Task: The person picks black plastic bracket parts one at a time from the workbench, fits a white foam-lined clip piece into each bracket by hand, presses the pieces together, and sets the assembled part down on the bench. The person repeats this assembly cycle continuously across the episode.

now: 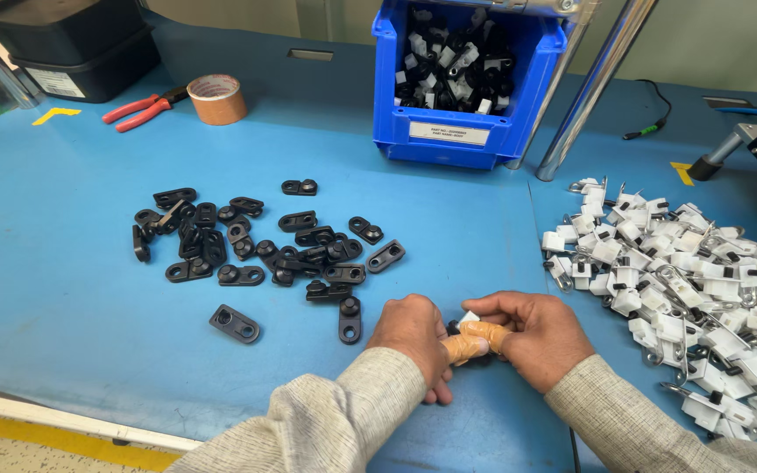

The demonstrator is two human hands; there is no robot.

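I pinch a small black-and-white part (466, 321) between both hands, left hand (415, 333) and right hand (532, 335) closed on it above the counter (63, 289), with black plates (256, 250) and white clips (676, 280) piled within easy reach.

Blue mat covers my surface (63, 289), pale edge along its near side. Yellow-striped floor (54, 447) below, at left. 2 chrome posts (593, 88) rise at the far side. Pale wall (720, 44) behind. Even, soft light; faint shadows.
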